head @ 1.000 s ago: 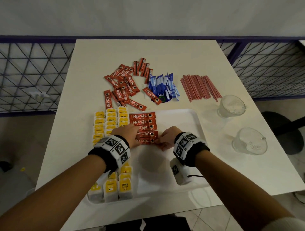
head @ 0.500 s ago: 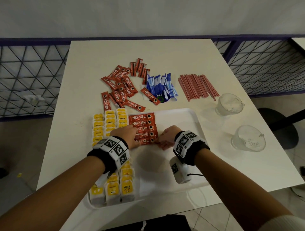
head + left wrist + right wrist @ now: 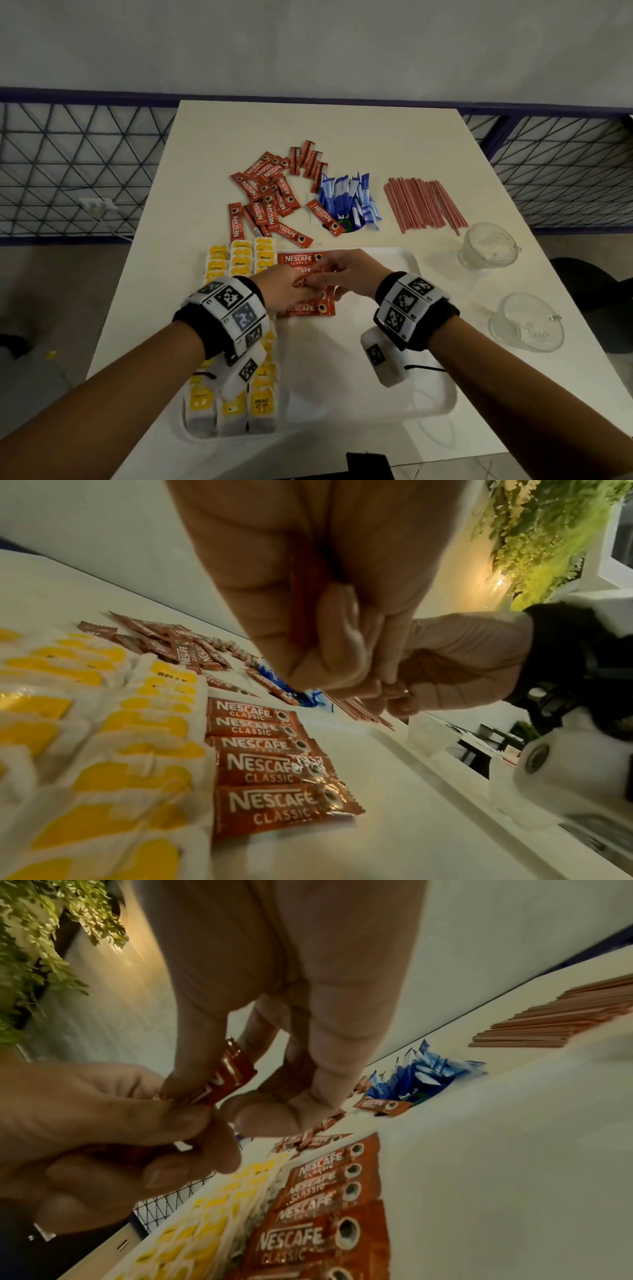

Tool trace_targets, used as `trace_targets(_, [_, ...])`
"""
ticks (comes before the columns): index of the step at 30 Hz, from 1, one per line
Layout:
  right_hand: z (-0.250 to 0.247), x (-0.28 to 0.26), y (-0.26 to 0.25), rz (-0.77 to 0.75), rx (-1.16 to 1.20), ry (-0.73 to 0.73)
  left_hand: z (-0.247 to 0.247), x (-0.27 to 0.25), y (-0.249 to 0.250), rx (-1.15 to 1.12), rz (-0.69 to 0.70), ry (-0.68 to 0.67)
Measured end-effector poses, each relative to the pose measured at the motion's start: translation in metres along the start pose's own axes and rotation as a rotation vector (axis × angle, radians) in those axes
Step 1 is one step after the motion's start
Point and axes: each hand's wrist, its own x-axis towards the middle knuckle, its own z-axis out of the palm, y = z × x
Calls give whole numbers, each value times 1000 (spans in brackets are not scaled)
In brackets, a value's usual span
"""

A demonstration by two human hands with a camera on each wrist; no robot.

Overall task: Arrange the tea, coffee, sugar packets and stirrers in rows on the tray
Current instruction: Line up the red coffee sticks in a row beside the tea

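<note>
The red coffee sachets (image 3: 303, 310) lying in a column on the white tray (image 3: 394, 407) read "NESCAFE CLASSIC" in white, each with a small cup picture at its right end. Just left of them, three columns of yellow-and-white tea bags (image 3: 239, 262) filled the tray's left side; "RELAX" could be read on some of them.

Above the coffee column the two hands met. The left hand (image 3: 281, 291) had its fingers curled and its thumb pressed on a small bunch of red sachets, and the right hand (image 3: 346, 274) pinched the held sachet (image 3: 232, 1080) at the top of that bunch between thumb and forefinger; only part of its white lettering showed.

On the table (image 3: 342, 130) beyond the tray's far edge lay a loose pile of Nescafe sachets (image 3: 270, 198), and to its right a heap of blue-and-white sugar packets (image 3: 352, 200) whose print was too small to read. Further right a spread of thin red stirrers (image 3: 423, 205) lay side by side. Two clear glass cups (image 3: 488, 246) stood on the table to the right of the tray, one farther and one nearer; what they held could not be told.
</note>
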Motion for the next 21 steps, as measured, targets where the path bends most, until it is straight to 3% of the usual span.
trace_targets(7, [-18, 8, -2, 39, 20, -51, -11, -7, -19, -455, -50, 64])
trace_targets(14, [-14, 7, -2, 9, -54, -117, -8, -6, -17, -970, -109, 393])
trace_targets(17, [-7, 8, -2, -10, -62, -108, 3, -4, -10, -1057, -79, 435])
trace_targets(21, [-2, 10, 4, -15, 1, -147, 14, 0, -10, -843, -94, 433])
